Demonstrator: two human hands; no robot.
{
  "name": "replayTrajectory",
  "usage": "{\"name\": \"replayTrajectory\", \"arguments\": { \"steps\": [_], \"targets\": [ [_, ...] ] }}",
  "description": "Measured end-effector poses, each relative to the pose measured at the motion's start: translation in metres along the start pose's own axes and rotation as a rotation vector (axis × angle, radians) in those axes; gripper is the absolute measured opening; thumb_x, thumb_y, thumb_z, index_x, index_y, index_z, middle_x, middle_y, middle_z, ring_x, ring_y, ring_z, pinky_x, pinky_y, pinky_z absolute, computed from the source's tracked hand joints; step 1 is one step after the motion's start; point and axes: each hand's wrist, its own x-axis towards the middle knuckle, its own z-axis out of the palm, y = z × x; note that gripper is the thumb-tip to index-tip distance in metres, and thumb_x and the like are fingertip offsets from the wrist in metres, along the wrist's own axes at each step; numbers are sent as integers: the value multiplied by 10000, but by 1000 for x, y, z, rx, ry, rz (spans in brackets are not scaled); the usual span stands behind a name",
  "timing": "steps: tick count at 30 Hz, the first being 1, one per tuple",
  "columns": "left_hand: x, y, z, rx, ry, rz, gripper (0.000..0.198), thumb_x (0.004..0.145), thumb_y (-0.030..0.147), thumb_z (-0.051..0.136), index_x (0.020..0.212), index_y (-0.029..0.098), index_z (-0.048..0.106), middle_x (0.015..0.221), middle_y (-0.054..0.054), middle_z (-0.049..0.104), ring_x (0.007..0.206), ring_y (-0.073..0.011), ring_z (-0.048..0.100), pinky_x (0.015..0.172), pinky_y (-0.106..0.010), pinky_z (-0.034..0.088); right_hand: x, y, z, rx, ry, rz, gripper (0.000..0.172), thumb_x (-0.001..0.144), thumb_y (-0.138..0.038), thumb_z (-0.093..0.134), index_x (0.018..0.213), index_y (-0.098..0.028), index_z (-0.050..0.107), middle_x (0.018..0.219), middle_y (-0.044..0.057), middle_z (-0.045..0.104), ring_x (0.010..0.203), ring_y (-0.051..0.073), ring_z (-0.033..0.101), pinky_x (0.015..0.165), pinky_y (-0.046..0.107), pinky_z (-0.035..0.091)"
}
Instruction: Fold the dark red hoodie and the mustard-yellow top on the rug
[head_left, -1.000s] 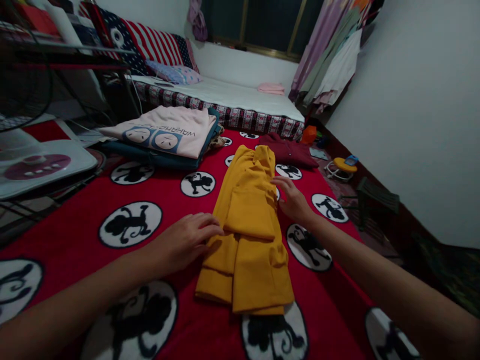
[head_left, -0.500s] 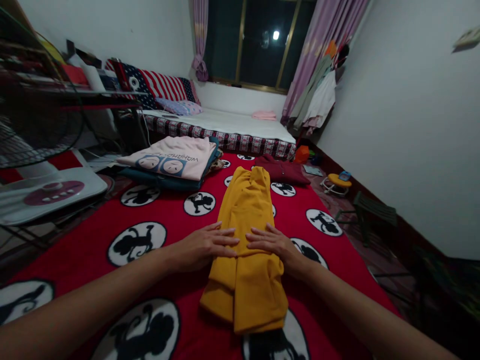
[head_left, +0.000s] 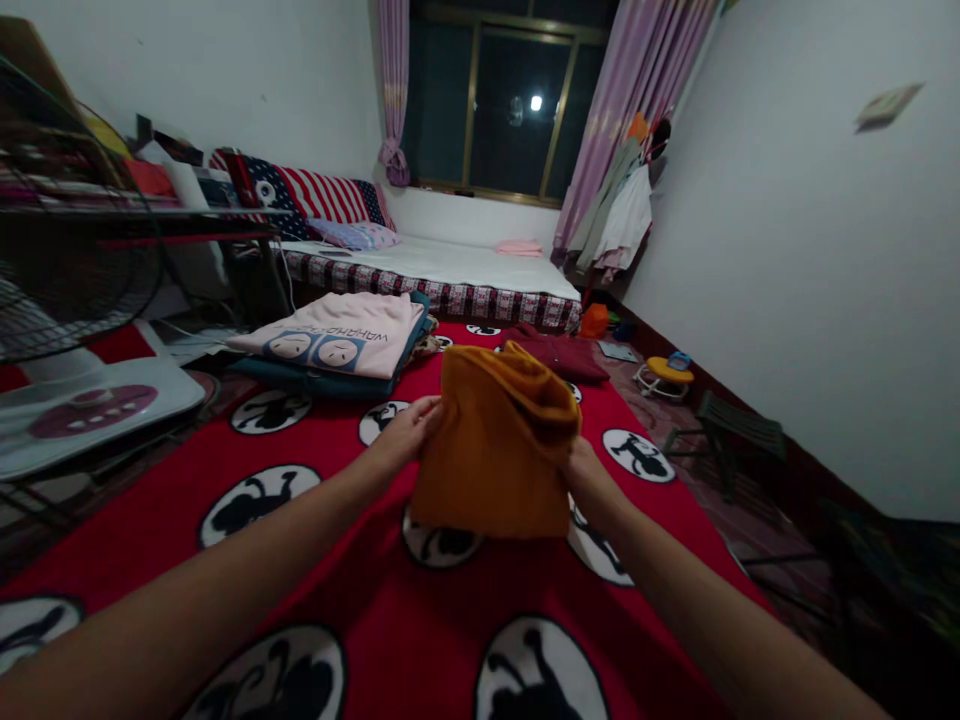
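A mustard-yellow garment [head_left: 487, 450], folded over on itself, is held up in front of me above a red blanket [head_left: 420, 640] printed with black figures in white circles. My left hand [head_left: 421, 420] grips its left edge, fingers pinched round the cloth. At its right side my right hand [head_left: 581, 465] is closed on the fabric, its fingers partly hidden behind it. Left of the garment lies a stack of folded clothes with a pink printed top [head_left: 337, 335] uppermost. Beyond it on the right rests a folded dark red garment [head_left: 555, 355].
A bed [head_left: 442, 262] stands under the window at the back. On the left are a fan [head_left: 67, 250] and a white table [head_left: 97, 400]. Along the right wall stand a yellow stool [head_left: 667, 372] and a dark folding stool [head_left: 739, 425]. Clothes [head_left: 622, 220] hang by the curtain.
My hands lay flat on the long yellow garment; now they grip its sides and have lifted and folded it into a shorter bundle, farther from me. The view has tilted slightly up.
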Motion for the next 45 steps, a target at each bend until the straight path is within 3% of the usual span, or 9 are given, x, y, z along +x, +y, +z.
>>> {"name": "replayTrajectory", "arguments": {
  "steps": [4,8,15,20,27,32,37,41,45],
  "targets": [
    [34,-31,6,52,166,-185,699,725,603,614,1264,184,465,1029,-96,657,810,-212,642,639,-285,498,38,32,-5,89,228,163,582,589,-348,784,1102,-207,548,993,89,718,901,261,688,802,395,546],
    [19,-53,12,191,119,-50,750,614,364,748,1275,152,463,1066,-112,663,912,-254,646,745,-330,523,35,48,-11,118,201,131,705,517,-252,798,1149,-224,488,1002,72,716,897,258,691,811,405,542],
    [19,-49,10,607,268,122,487,714,272,642,1190,191,579,1104,-81,671,953,-251,638,862,-378,492,54,52,-16,-101,240,-56,399,601,-360,699,943,-168,620,991,105,722,901,247,680,790,371,533],
    [53,-48,13,574,352,141,457,700,287,695,1127,137,631,1046,-109,697,942,-253,646,844,-354,500,86,54,-14,-223,347,-74,319,657,-436,645,818,-162,617,800,97,721,753,247,674,665,357,527],
    [84,-51,5,659,528,262,237,797,230,584,996,175,700,1000,-69,684,857,-203,641,815,-326,509,119,32,-12,-503,402,-286,302,757,-335,525,967,-155,646,972,68,704,870,201,629,780,302,476],
    [82,-25,25,1113,431,299,273,794,196,573,1028,206,713,1211,-112,594,1144,-287,538,978,-417,436,131,52,-7,-681,408,-169,216,659,-189,595,864,-166,659,828,64,688,838,249,619,771,343,448],
    [84,-20,67,1136,-68,300,491,945,357,364,1370,137,472,1489,-124,386,1375,-245,344,1136,-426,262,129,52,-15,-687,371,-82,208,682,-236,635,879,-168,626,790,45,670,767,208,607,713,306,454],
    [85,-43,76,1116,-136,201,541,983,378,205,1477,172,280,1573,-69,195,1452,-203,152,1169,-470,129,85,44,-23,-570,379,-82,356,836,-483,481,979,-169,566,851,59,667,702,178,608,618,282,462],
    [87,-51,71,1054,-127,208,537,980,381,201,1477,196,287,1571,-57,199,1455,-196,134,1170,-472,99,12,45,-21,-590,339,-223,399,848,-580,479,844,-192,571,813,44,649,733,182,587,651,275,435]
  ]
}}
